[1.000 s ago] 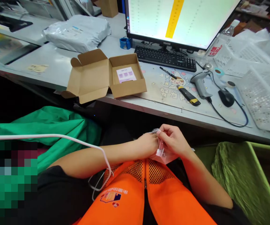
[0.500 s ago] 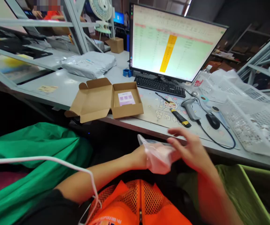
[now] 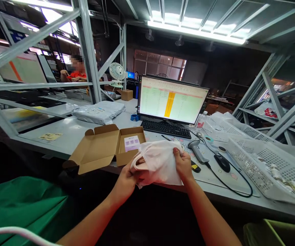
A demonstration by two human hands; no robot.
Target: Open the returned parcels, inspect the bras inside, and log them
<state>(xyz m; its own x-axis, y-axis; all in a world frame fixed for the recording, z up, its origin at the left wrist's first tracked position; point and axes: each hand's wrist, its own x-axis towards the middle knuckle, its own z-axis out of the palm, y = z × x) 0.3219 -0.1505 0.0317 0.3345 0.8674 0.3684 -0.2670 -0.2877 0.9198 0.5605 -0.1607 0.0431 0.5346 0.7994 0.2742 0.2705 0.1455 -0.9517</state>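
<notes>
A whitish translucent plastic bag (image 3: 160,162) is stretched between my two hands, in front of the desk edge. My left hand (image 3: 128,179) is closed on its left end, where folded pale pink material shows at the bag's opening; what that material is I cannot tell. My right hand (image 3: 183,164) pinches the bag's right side, thumb on top. Just behind the bag, an open brown cardboard box (image 3: 96,150) lies on the desk with its lid folded out to the left. Inside the box is a white and purple printed card (image 3: 132,143).
Behind are a monitor (image 3: 170,99) and a keyboard (image 3: 165,129). To the right lie a barcode scanner (image 3: 198,150), a mouse (image 3: 222,163) and a white perforated basket (image 3: 270,171). A grey plastic parcel (image 3: 98,112) rests at the back left. Beyond the frame, a person in red sits.
The view has tilted up. My hands have raised the bag from my lap area to desk height and spread it out. My right hand, previously loose beside it, now grips it.
</notes>
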